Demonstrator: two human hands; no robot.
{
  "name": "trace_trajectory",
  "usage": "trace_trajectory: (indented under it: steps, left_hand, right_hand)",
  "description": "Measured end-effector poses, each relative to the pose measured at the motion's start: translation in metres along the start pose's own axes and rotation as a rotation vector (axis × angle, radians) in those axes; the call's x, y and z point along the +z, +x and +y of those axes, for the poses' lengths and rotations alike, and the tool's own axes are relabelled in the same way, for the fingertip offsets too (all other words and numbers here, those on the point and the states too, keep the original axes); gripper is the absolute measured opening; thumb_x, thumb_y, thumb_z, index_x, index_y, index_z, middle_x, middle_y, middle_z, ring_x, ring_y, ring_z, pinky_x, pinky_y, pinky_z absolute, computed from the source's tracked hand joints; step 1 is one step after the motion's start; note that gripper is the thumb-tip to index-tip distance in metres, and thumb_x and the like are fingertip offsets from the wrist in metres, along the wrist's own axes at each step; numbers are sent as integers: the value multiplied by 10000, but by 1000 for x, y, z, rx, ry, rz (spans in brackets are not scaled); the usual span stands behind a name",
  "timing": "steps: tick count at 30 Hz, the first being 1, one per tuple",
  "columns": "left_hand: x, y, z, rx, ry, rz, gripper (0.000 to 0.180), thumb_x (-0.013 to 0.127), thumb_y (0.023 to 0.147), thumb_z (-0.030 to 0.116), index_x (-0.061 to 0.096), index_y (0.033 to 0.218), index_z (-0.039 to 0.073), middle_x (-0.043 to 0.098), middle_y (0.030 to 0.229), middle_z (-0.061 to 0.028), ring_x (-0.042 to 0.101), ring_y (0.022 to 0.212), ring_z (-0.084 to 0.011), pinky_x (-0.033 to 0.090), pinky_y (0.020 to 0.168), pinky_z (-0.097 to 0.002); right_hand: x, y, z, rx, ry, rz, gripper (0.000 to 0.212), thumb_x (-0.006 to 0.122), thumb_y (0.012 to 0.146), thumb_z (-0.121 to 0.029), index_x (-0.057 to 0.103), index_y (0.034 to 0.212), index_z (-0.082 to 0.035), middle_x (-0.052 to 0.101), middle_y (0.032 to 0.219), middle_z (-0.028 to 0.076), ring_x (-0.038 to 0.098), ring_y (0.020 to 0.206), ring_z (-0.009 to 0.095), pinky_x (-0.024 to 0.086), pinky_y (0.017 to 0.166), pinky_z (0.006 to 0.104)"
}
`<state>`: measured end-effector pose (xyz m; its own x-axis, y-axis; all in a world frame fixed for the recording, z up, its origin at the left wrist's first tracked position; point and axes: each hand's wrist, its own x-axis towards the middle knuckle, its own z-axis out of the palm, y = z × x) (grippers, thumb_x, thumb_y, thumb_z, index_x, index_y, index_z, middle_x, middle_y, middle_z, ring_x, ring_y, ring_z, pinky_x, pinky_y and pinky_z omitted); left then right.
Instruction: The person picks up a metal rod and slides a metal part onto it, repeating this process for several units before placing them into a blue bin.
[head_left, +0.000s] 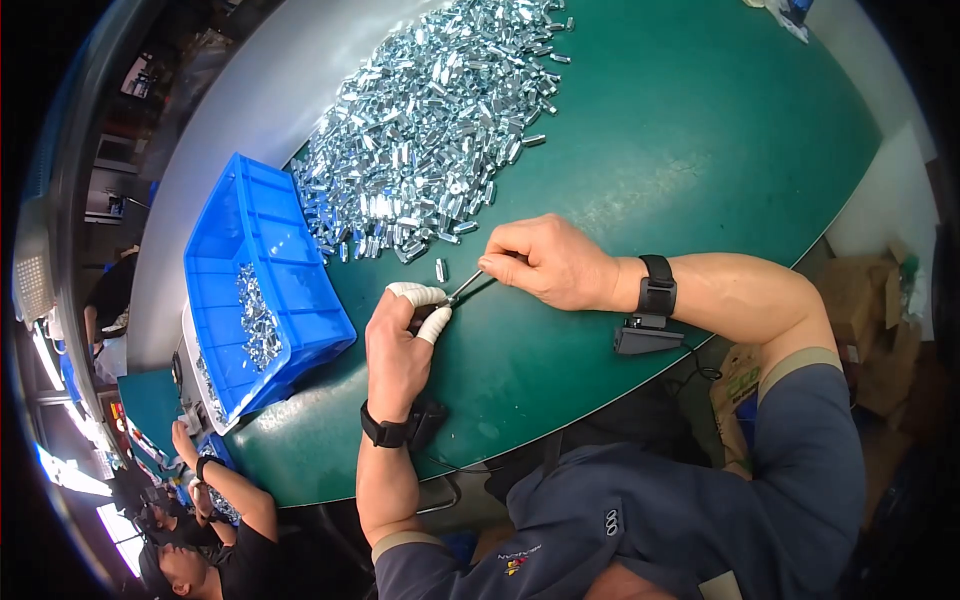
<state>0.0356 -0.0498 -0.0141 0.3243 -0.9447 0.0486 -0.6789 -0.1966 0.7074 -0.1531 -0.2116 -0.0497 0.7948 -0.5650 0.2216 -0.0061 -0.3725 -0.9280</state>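
From the head view I see my right hand over the green table, thumb and forefinger pressed together on the upper end of a slim metal rod. The rod slants down toward my left hand, whose thumb and forefinger are wrapped in white tape. Those two fingertips pinch a small metal piece where the rod's lower end meets it; the piece is mostly covered, so I can't make out its shape.

Just beyond the taped fingertips, a single silvery fitting stands apart on the table. Farther off, a broad pile of similar fittings spreads toward the upper edge, a few of them loose along its right border. To the left of the pile, close beside it, a blue bin sits tilted in my view, with small metal parts gathered inside.

Each wrist carries a black band, the right one with a black box below it. At the lower left, a co-worker in a dark top reaches toward another blue container, partly hidden by the arms.
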Motion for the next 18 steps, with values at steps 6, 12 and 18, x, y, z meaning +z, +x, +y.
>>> trace_trajectory:
  steps: [6,12,18]
  left_hand:
    - [1,-4,1,-44,-143,24,162,779,869,-2,720,1019,14,687,951,-74,668,790,-163,539,728,-286]
    - [9,-4,5,-24,-236,-60,153,789,871,29,709,1001,18,718,939,-57,660,795,-146,531,748,-281]
    - [6,-4,-5,-31,-305,-63,180,802,857,39,717,1015,35,717,940,-80,682,772,-194,551,709,-308]
  right_hand:
    - [-5,-1,-4,64,-5,-40,268,645,992,-258,681,869,-23,660,757,151,642,681,326,487,623,422]
    - [-5,-5,0,-118,-42,-76,171,686,963,-163,686,866,-22,643,735,120,649,680,300,493,607,396]
    - [-12,-3,-11,-99,-134,-235,147,725,922,-123,681,813,-35,632,732,91,628,624,284,475,553,395]
